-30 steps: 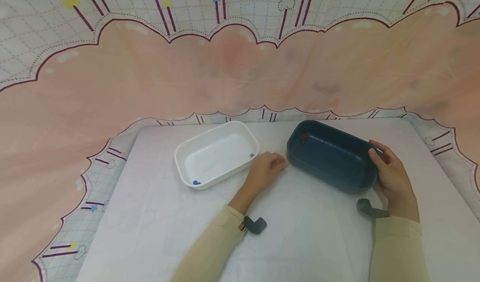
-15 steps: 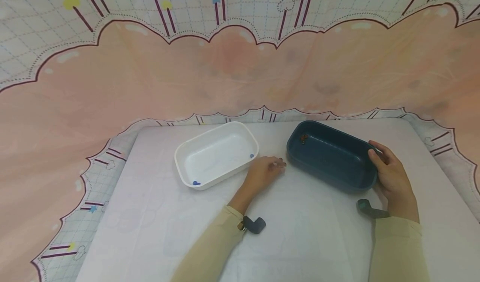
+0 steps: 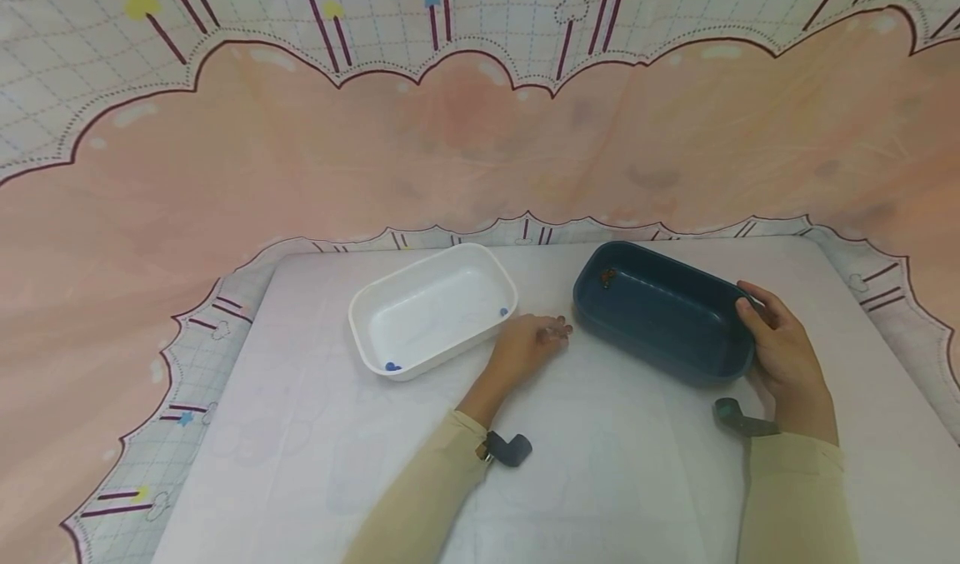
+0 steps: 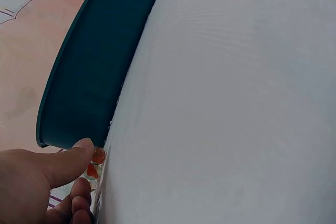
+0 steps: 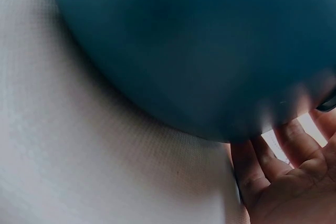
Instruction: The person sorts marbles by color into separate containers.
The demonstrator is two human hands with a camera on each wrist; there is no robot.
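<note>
A dark blue rectangular tray (image 3: 660, 331) stands on the right of the table, a small cluster of brown-orange marbles (image 3: 607, 277) at its far left corner. My right hand (image 3: 783, 347) grips its right end, thumb over the rim and fingers along the outer wall. Between the two trays, low at the table, is my left hand (image 3: 528, 343). Clear glass marbles with orange inside (image 4: 98, 155) show between its thumb and curled fingers, close by the dark tray's end. Left of that hand sits a white tray (image 3: 431, 359) with a few blue marbles (image 3: 392, 366) in it.
White cloth covers the table (image 3: 600, 464). A patterned peach curtain (image 3: 450, 156) hangs behind and to the sides. Each wrist carries a dark camera mount, such as the left one (image 3: 510, 450).
My left hand has drawn back slightly from the dark tray and its fingers have shifted a little. The right hand and both trays look unmoved.
</note>
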